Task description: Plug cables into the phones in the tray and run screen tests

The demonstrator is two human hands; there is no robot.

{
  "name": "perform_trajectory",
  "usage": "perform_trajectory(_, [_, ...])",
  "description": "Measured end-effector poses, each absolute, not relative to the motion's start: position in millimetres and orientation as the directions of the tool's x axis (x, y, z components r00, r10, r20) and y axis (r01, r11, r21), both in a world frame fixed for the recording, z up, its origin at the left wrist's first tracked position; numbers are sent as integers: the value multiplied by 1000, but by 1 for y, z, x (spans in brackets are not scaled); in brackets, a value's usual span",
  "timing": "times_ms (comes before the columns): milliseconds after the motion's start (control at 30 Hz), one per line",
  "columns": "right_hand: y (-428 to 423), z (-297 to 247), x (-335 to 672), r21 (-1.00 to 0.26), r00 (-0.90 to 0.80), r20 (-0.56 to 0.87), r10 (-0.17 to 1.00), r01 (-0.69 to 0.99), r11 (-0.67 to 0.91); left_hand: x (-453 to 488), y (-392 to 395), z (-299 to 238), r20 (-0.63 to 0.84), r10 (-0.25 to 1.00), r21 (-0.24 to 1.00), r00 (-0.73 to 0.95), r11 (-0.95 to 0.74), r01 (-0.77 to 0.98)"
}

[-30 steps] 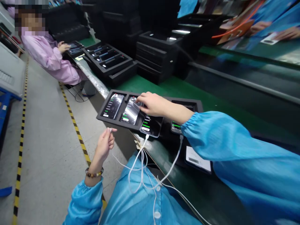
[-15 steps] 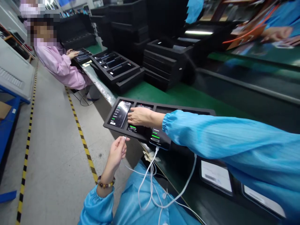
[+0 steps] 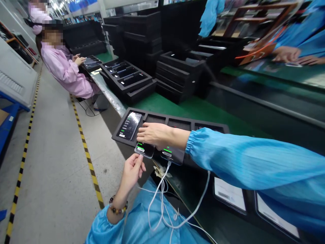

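Observation:
My right hand (image 3: 154, 134) grips a smartphone (image 3: 144, 149) with green text on its dark screen, fingers over it and thumb at its side. The phone's lower end sticks out over the front rim of a black foam tray (image 3: 122, 137). At that end my left hand (image 3: 132, 169) is closed in a pinch on what looks like a white charging cable's plug, mostly hidden by the fingers. Another smartphone (image 3: 130, 126) lies in the tray's left slot. To the right, a third smartphone (image 3: 172, 154) has a white cable (image 3: 166, 169) plugged into its lower end.
White cables (image 3: 162, 220) hang in loops over my lap. Phones with white faces (image 3: 230, 195) lie at the lower right. Behind stand stacked black trays (image 3: 175, 74) and a tray of phones (image 3: 127, 73). A co-worker in pink (image 3: 63, 67) sits far left; another's hands (image 3: 289, 56) are upper right.
My right hand has drawn the second phone out of its slot towards me, past the tray's rim. My left hand has shifted slightly right and down, to the phone's lower edge.

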State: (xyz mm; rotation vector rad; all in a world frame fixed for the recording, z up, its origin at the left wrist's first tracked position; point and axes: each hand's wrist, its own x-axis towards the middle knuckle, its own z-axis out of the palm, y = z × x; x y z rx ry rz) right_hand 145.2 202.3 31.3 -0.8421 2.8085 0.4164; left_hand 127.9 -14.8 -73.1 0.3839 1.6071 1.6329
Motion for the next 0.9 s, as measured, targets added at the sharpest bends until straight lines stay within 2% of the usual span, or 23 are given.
perform_trajectory(100, [214, 30, 144, 103, -904, -236, -357, -389, 915, 131, -13, -76, -318, 674, 934, -667, 104, -341])
perform_trajectory(167, [230, 29, 139, -9, -955, -257, -146, -148, 989, 132, -13, -78, -328, 647, 929, -688, 89, -359])
perform_trajectory(233, [246, 27, 134, -93, -955, -289, 65, 96, 991, 133, -15, -80, -346, 633, 921, -692, 87, -380])
perform_trajectory(300, [258, 21, 130, -139, -933, -315, 175, 228, 964, 134, -17, -81, -371, 623, 910, -689, 96, -403])
perform_trajectory(567, [254, 5, 134, -278, -909, -365, 200, 312, 909, 134, -11, -81, -326, 604, 926, -727, 47, -375])
perform_trajectory(700, [244, 4, 137, -355, -883, -396, 252, 400, 845, 134, -8, -79, -321, 617, 926, -719, 44, -375])
perform_trajectory(900, [239, -6, 140, -372, -888, -380, 260, 404, 836, 134, -6, -72, -381, 621, 882, -685, 22, -471])
